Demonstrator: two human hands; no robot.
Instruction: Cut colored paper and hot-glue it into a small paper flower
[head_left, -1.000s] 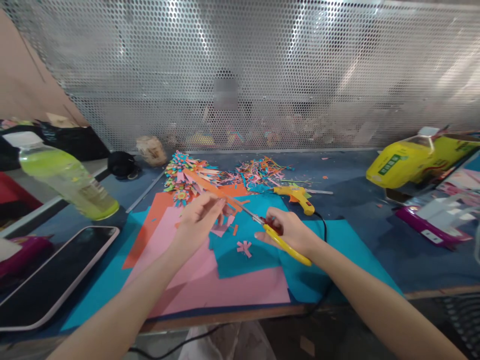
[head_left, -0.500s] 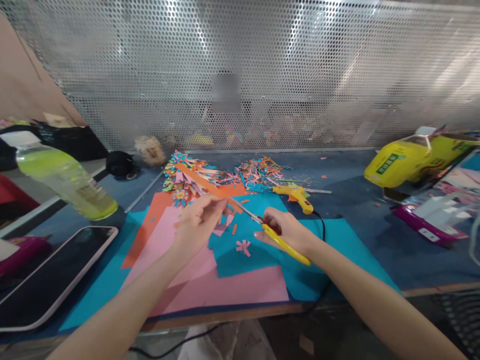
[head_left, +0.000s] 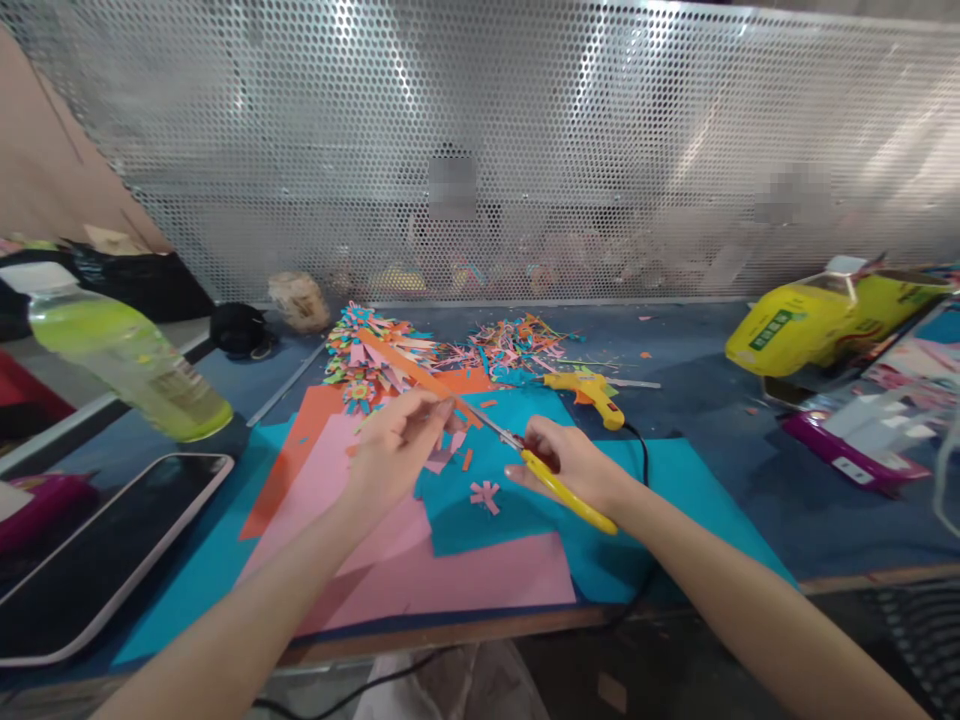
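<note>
My left hand (head_left: pixel 396 444) pinches a long orange paper strip (head_left: pixel 409 368) that runs up and to the left from my fingers. My right hand (head_left: pixel 574 462) grips yellow-handled scissors (head_left: pixel 551 477), whose blades reach left to the strip beside my left fingertips. Both hands hover over sheets of blue paper (head_left: pixel 660 490) and pink paper (head_left: pixel 450 575). A small pink cut-out (head_left: pixel 486 494) lies on the blue sheet between my hands.
A yellow glue gun (head_left: pixel 589 390) lies behind my right hand, its black cord trailing right. Paper flowers and scraps (head_left: pixel 450 350) are piled at the back. A tablet (head_left: pixel 97 555) and green bottle (head_left: pixel 124 365) sit left; yellow packs (head_left: pixel 817 320) right. Perforated metal screen behind.
Both hands hold almost still; the view has shifted slightly. The scissors stay at the orange strip.
</note>
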